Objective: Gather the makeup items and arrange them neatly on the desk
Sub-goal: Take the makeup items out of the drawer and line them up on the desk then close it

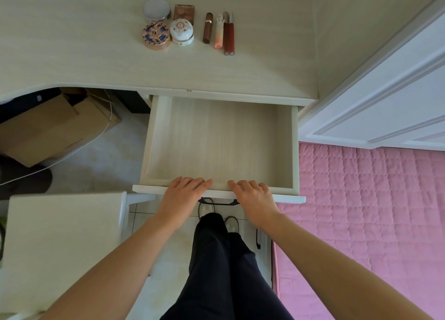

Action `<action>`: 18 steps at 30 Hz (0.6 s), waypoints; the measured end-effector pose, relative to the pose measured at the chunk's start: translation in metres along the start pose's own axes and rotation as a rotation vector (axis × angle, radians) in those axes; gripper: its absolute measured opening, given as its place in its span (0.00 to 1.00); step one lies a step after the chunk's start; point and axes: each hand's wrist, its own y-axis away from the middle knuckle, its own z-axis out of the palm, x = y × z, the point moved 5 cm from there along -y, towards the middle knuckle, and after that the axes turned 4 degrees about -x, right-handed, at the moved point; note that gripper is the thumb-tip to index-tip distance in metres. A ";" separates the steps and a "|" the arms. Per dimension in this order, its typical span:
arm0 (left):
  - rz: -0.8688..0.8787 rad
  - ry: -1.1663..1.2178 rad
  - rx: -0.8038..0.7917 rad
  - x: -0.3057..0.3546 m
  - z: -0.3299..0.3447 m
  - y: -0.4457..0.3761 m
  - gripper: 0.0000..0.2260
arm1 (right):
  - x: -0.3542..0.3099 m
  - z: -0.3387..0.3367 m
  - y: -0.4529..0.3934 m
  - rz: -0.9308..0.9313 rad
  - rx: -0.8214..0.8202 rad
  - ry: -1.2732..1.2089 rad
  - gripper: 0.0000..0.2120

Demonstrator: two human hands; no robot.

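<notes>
Makeup items all sit on the desk [72,62], grouped at 12 o'clock from the open drawer [216,139] — nothing visible inside it.

- Four round or boxy pieces at the group's 9 o'clock side: pale compact [156,9], brown case [184,12], blue-patterned compact [155,35], white floral jar [181,31].
- Four tubes at 3 o'clock, lying parallel: brown lipstick [207,27], pink tube [218,31], two red lip pens [229,36] touching each other.

Left hand [184,194] and right hand [252,195] lie on the drawer's front edge, fingers draped over it, loosely bent — pressing, not clenched round anything.

Handling guess: all light and rigid. The jar looks ceramic, so fragile — grip round the body, not the lid. The tubes roll; pinch mid-barrel. The drawer should slide easily with an even push from both palms.
</notes>
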 end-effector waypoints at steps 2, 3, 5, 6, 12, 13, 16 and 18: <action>0.005 0.003 0.009 -0.003 -0.003 -0.006 0.33 | 0.002 -0.003 -0.005 -0.004 0.016 -0.010 0.35; 0.007 0.005 0.014 -0.005 -0.004 -0.010 0.34 | 0.003 -0.005 -0.009 -0.003 0.025 -0.012 0.35; 0.012 0.010 0.014 -0.010 -0.007 -0.018 0.34 | 0.007 -0.011 -0.016 0.015 0.041 0.004 0.38; 0.015 0.012 0.014 -0.013 -0.008 -0.022 0.33 | 0.010 -0.013 -0.020 0.030 0.054 0.011 0.39; 0.032 0.021 0.022 -0.025 -0.020 -0.049 0.33 | 0.022 -0.028 -0.042 0.045 0.091 -0.033 0.39; 0.035 0.018 0.022 -0.028 -0.021 -0.053 0.32 | 0.025 -0.031 -0.046 0.048 0.092 -0.030 0.40; 0.035 0.014 0.014 -0.036 -0.027 -0.067 0.32 | 0.031 -0.039 -0.058 0.059 0.102 -0.034 0.40; 0.034 0.010 0.004 -0.040 -0.029 -0.078 0.32 | 0.036 -0.047 -0.065 0.063 0.113 -0.040 0.38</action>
